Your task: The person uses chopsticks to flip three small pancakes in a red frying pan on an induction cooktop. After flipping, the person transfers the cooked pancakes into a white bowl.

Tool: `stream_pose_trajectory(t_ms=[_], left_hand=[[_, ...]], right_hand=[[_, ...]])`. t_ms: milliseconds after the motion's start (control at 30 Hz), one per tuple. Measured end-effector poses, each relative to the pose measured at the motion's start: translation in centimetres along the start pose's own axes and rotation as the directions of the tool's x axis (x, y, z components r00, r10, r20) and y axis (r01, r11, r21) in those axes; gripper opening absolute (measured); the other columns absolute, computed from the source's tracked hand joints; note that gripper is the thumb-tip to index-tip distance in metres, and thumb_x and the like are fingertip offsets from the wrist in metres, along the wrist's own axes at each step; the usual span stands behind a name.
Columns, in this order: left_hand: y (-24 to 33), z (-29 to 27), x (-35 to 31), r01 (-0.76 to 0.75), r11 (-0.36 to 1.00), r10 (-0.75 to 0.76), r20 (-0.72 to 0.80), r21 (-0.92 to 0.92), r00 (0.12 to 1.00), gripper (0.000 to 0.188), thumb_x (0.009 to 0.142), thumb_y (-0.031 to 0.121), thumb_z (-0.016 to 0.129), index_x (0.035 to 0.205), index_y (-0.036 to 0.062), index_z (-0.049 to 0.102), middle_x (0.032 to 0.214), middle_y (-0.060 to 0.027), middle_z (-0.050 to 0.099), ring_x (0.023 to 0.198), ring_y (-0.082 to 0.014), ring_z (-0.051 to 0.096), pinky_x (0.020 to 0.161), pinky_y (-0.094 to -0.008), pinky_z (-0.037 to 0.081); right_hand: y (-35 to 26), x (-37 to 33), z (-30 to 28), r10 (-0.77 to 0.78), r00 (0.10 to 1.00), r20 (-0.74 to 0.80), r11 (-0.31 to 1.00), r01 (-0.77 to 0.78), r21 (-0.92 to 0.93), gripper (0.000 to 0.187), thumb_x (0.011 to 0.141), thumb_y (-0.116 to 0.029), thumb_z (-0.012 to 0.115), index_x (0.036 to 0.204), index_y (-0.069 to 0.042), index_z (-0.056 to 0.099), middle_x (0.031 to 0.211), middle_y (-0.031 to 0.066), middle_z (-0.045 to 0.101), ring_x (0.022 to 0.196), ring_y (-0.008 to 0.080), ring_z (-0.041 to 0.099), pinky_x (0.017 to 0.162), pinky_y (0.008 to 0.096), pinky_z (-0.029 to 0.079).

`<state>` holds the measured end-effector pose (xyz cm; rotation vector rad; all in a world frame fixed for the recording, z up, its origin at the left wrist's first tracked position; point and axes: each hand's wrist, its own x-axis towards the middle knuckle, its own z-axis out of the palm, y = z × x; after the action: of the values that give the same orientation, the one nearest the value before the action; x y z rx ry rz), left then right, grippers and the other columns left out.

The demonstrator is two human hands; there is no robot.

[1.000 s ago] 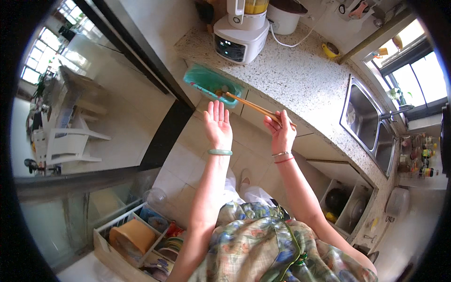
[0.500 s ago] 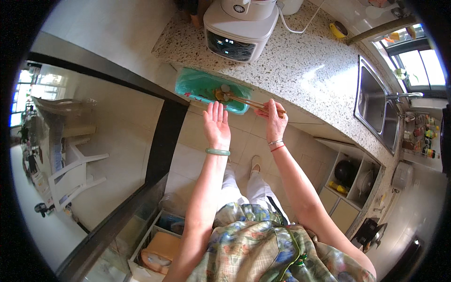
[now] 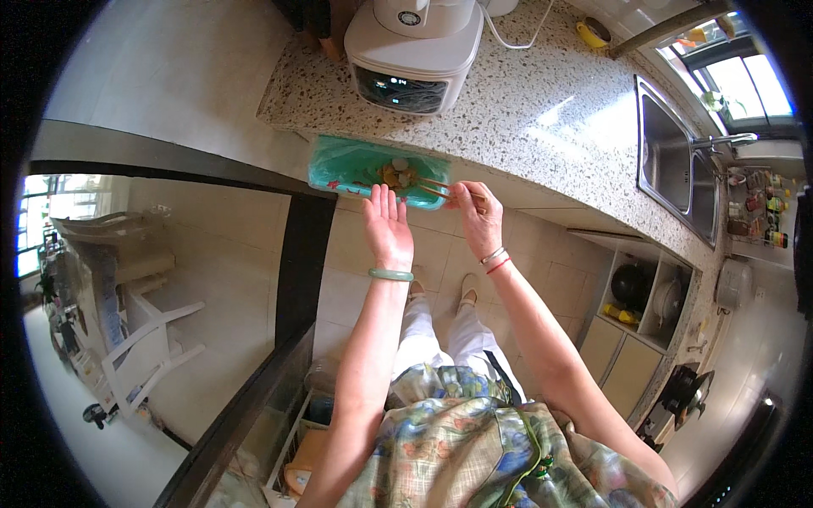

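Observation:
A pair of brown wooden chopsticks (image 3: 434,188) is gripped in my right hand (image 3: 480,217), their tips pointing left into a green bin (image 3: 334,158). The bin is lined with a thin clear bag and sits under the counter's front edge. Brownish food scraps (image 3: 395,173) and a pale round piece lie inside; whether the tips pinch any of it I cannot tell. My left hand (image 3: 389,229) is palm up with its fingers stretched out at the bin's near rim, holding nothing. A green bangle circles the left wrist.
Above the bin runs a speckled stone counter (image 3: 525,110) with a white appliance (image 3: 415,63) on it. At the right are a steel sink (image 3: 665,157) and open shelves with pans (image 3: 631,286). A dark door frame (image 3: 302,262) stands to the left.
My right hand has moved left toward the bin, bringing the chopsticks along. My left hand keeps its open, palm-up pose. The whole view has shifted slightly.

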<state>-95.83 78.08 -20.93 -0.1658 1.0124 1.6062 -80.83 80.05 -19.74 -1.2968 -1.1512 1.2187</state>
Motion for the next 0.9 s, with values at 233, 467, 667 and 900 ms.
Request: stream_pose_trajectory(t_ms=[233,467,667,900], left_hand=[[0.5,-0.6,0.6,0.05,0.99,-0.05,-0.002,0.133,0.999,0.072,0.104,0.056,0.028,0.157,0.0067,0.02,0.165,-0.0075,0.015,0.153,-0.0215,0.008,0.122,-0.0437,0.008],[0.8,-1.4,0.7,0.075,0.992,-0.079,0.041,0.104,0.996,0.072,0.104,0.057,0.029,0.157,0.0083,0.021,0.164,-0.0064,0.02,0.151,-0.022,0.02,0.122,-0.0433,0.014],[1.2,0.5,-0.6,0.069,0.997,-0.066,0.089,-0.025,0.994,0.067,0.105,0.052,0.031,0.156,0.0082,0.023,0.162,-0.0055,0.025,0.149,-0.021,0.022,0.123,-0.0405,0.015],[-2.1,5.5,-6.5,0.189,0.978,-0.137,0.406,-0.09,0.903,0.064,0.104,0.053,0.035,0.152,0.0097,0.036,0.156,-0.0033,0.038,0.145,-0.0181,0.031,0.12,-0.0388,0.022]], right_hand=[[-1.5,-1.0,0.7,-0.109,0.994,0.024,0.988,0.111,-0.112,0.018,0.101,-0.011,0.058,0.099,0.005,0.065,0.09,0.0048,0.065,0.081,0.0147,0.07,0.072,0.026,0.055],[-2.5,-1.5,0.9,-0.202,0.976,0.076,0.949,0.214,-0.232,0.014,0.099,-0.006,0.058,0.1,0.005,0.067,0.09,0.0062,0.065,0.079,0.0164,0.07,0.07,0.0258,0.054],[-3.7,-3.4,-2.9,0.302,0.928,-0.217,0.812,-0.132,0.568,0.037,0.103,-0.03,0.054,0.111,0.005,0.065,0.104,0.0148,0.07,0.092,0.0263,0.073,0.085,0.0364,0.06],[-4.9,-8.8,-8.5,0.379,0.92,-0.099,0.238,0.007,0.971,0.037,0.105,-0.029,0.048,0.123,0.001,0.061,0.114,0.0173,0.07,0.109,0.0299,0.068,0.103,0.0441,0.051]])
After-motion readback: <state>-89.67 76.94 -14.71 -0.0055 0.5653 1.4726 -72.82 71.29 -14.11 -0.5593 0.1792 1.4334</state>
